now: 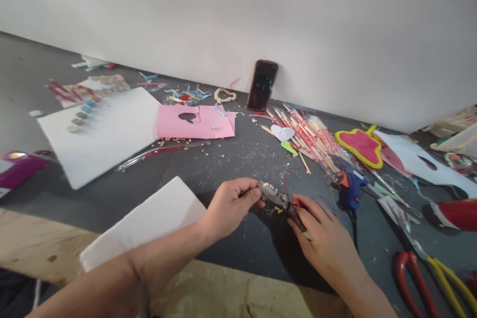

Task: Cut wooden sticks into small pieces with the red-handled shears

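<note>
- We see the right grip (322,231) closed around the handles of dark-handled pliers (285,200), with a touch of red by the forefinger. The pliers are above the near part of the desk (242,253), angled towards the left hand.
- Our left grip (229,208) has thumb and forefinger drawn together at the tip of the pliers; we cannot tell whether a small piece is pinched between them.
- Pale bits (278,209) show just beside the pliers, and we cannot make out whether any sit between their jaws.
- Just beyond, a thin red thread (286,179) curls near the right hand, and pale crumbs (253,159) are strewn over the dark surface.
- Under and beside the left forearm lies a white board (149,221).
- Farther out, we see a pink card (169,121) with a dark cut-out shape, and a bundle of red-patterned sticks (288,126).
- To the right lie a blue-and-orange glue gun (350,194) and a red handle loop (402,268) beside yellow ones.
- At the back, a phone (263,84) leans on the wall, and a ring of pale beads (219,99) lies to its left.
- On the far left, paint pots (78,122) stand by a larger white board (112,134).
</note>
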`<state>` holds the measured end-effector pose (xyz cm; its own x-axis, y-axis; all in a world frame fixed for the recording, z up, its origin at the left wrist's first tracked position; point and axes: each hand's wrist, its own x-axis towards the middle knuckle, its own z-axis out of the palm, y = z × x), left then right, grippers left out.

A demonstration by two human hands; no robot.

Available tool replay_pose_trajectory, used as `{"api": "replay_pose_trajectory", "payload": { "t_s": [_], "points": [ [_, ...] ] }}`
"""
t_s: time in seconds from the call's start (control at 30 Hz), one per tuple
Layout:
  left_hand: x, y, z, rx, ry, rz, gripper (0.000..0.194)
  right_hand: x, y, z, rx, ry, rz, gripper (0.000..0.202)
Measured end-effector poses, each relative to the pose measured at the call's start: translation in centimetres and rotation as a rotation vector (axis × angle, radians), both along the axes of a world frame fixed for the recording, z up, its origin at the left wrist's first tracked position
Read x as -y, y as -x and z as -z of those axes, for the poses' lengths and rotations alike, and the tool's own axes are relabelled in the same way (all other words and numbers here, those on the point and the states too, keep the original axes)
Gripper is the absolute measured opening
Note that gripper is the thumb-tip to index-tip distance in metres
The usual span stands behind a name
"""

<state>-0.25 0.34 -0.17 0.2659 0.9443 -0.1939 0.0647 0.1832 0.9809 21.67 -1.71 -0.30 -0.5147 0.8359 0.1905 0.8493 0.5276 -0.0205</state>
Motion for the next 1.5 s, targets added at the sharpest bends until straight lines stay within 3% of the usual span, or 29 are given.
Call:
{"api": "replay_pose_trajectory", "payload": {
  "t_s": [0.13,0.23,0.37,0.47,0.73,1.07,1.3,1.5],
  "points": [
    [0.1,0.1,0.0,-0.01,-0.026,0.013,0.027,-0.1,-0.1,0.1,-0.015,0.025,-0.006,0.018],
    [0.1,0.2,-0.1,-0.024,-0.061,0.032,0.027,0.0,-0.1,0.1,-0.077,0.068,0.063,0.018],
    [0.0,0.3,-0.4,-0.032,-0.079,0.038,0.026,0.1,-0.1,0.2,-0.152,0.113,0.177,0.039],
    [0.1,0.3,-0.7,-0.034,-0.08,0.045,0.026,0.0,0.0,0.4,-0.058,0.097,0.137,0.047],
    [0.5,0.3,-0.9,-0.004,-0.025,0.066,0.026,0.4,-0.2,0.7,-0.007,0.094,0.111,0.037],
    [0.1,0.0,-0.1,0.004,-0.018,0.028,0.026,0.0,0.3,0.4,0.057,0.094,0.183,0.045],
    [0.0,-0.4,0.1,0.108,-0.002,-0.001,0.019,0.0,-0.3,0.4,0.079,0.072,0.165,0.059],
    [0.1,-0.4,0.5,0.102,0.022,0.025,0.022,-0.1,-0.2,0.5,0.064,0.115,0.153,0.058]
  ]
}}
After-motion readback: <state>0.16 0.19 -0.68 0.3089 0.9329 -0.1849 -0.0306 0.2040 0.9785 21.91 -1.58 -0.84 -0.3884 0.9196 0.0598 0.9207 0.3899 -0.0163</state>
